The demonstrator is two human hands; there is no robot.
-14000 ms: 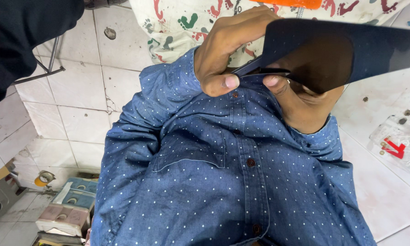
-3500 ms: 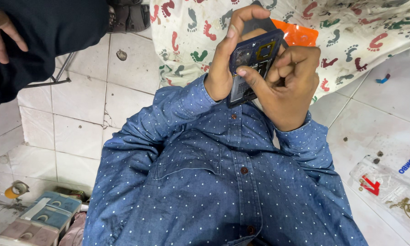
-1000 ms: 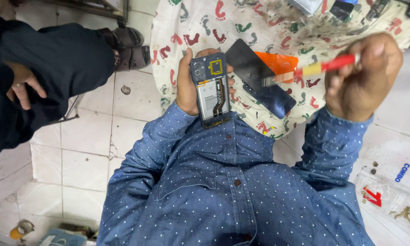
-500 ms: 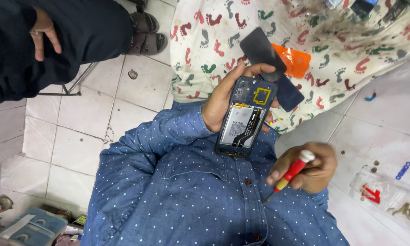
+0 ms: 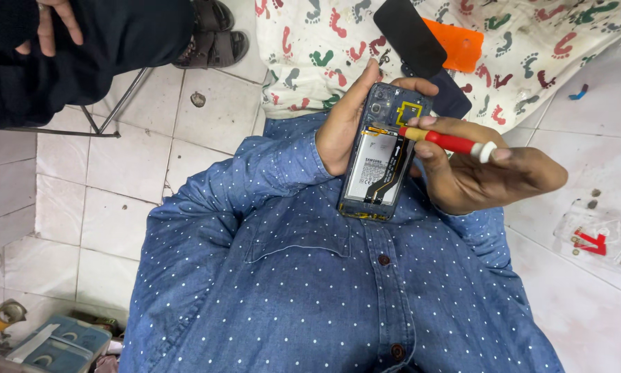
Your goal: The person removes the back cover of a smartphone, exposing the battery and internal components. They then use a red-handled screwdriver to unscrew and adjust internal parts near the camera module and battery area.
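My left hand [image 5: 343,124] grips an opened phone [image 5: 383,162] by its edges, back side up, so the battery and a flat cable show. My right hand [image 5: 483,173] holds a red screwdriver [image 5: 448,142] with a white cap; its tip rests on the upper part of the phone's inside. Both hands are close to my chest, above my blue dotted shirt [image 5: 310,290]. Behind the phone, a black back cover [image 5: 408,34] and an orange card [image 5: 462,45] lie on a cloth printed with coloured footprints [image 5: 310,55].
Another person in black clothes [image 5: 82,48] sits at the upper left, a sandalled foot [image 5: 214,38] on the white tiled floor. A clear bag of small parts [image 5: 600,242] lies at the right. A blue box [image 5: 55,345] sits at the lower left.
My right hand came up from beside my chest and set the screwdriver tip on the phone. My left hand kept hold of the opened phone, now lower and nearer my shirt.
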